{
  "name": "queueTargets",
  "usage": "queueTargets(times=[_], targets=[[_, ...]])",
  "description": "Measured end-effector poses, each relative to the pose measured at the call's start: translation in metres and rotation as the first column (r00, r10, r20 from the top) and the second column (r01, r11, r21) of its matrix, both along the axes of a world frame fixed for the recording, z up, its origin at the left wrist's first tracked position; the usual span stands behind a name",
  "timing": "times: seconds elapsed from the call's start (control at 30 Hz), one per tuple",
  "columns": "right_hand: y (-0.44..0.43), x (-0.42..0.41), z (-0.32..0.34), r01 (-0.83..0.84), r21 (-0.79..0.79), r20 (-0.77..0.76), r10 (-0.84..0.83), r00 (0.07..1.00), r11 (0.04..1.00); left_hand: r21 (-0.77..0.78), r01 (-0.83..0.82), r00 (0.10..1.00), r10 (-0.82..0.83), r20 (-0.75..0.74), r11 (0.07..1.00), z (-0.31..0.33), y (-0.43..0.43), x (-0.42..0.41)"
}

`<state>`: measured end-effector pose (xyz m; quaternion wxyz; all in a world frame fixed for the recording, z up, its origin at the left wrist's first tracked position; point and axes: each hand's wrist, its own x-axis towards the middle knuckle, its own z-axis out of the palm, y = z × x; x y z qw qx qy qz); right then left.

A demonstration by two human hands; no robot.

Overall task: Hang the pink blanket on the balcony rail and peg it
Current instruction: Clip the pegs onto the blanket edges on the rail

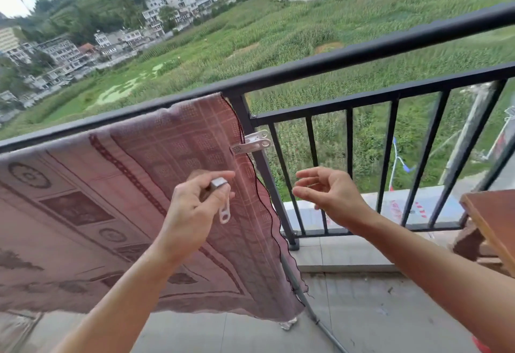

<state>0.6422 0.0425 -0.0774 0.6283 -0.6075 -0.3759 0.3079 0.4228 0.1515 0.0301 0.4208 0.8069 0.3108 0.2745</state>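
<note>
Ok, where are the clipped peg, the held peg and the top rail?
clipped peg (255, 143): head view, white body at the blanket (83, 213) edge.
held peg (224, 210): head view, white tail hanging below the left hand (195, 205).
top rail (334, 60): head view, bare stretch right of the blanket.

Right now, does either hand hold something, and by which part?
The left hand pinches a white peg by its upper end, and its ring end hangs down. The right hand is open and holds nothing.
</note>
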Motion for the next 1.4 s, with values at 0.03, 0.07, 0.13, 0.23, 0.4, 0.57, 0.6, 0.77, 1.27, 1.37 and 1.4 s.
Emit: queueTargets(times=[0.03,0.07,0.13,0.23,0.4,0.57,0.6,0.77,1.27,1.37,1.4], targets=[[-0.004,-0.008,-0.009,-0.021,-0.027,0.004,0.021,1.000,0.999,-0.091,-0.038,0.999,0.038,-0.005,0.995,-0.016,0.004,-0.003],[-0.008,-0.015,-0.018,-0.040,-0.059,0.009,0.041,0.999,0.997,-0.184,-0.087,0.996,0.086,-0.009,0.979,-0.031,0.006,-0.004],[-0.014,-0.030,-0.036,-0.081,-0.129,0.004,0.082,0.997,0.988,-0.325,-0.192,0.981,0.193,-0.030,0.926,-0.055,0.009,-0.007],[-0.020,-0.051,-0.061,-0.119,-0.208,-0.005,0.120,0.993,0.971,-0.535,-0.260,0.959,0.279,-0.046,0.804,-0.083,0.012,-0.012],[-0.021,-0.077,-0.076,-0.200,-0.255,-0.016,0.203,0.979,0.946,-0.723,-0.152,0.972,0.234,0.014,0.674,-0.109,0.005,-0.010],[-0.025,-0.087,-0.081,-0.169,-0.179,-0.072,0.158,0.985,0.969,-0.699,-0.085,0.996,0.087,-0.033,0.710,-0.130,-0.008,-0.002],[-0.027,-0.087,-0.085,-0.146,-0.175,-0.065,0.137,0.988,0.974,-0.674,-0.087,0.996,0.062,-0.062,0.733,-0.134,-0.010,-0.001],[-0.046,-0.069,-0.114,0.050,-0.279,0.082,-0.029,0.996,0.959,0.125,0.190,0.933,-0.139,-0.331,0.974,-0.140,-0.005,0.017],[-0.107,0.018,-0.189,0.276,-0.505,0.162,-0.225,0.961,0.818,0.221,0.873,0.154,0.182,-0.971,0.436,-0.145,0.025,0.148],[-0.110,0.021,-0.200,0.274,-0.539,0.211,-0.188,0.959,0.796,0.202,0.842,0.124,0.184,-0.975,0.501,-0.156,0.036,0.152],[-0.108,0.020,-0.202,0.267,-0.546,0.210,-0.178,0.961,0.794,0.181,0.839,0.099,0.183,-0.978,0.513,-0.161,0.038,0.152]])
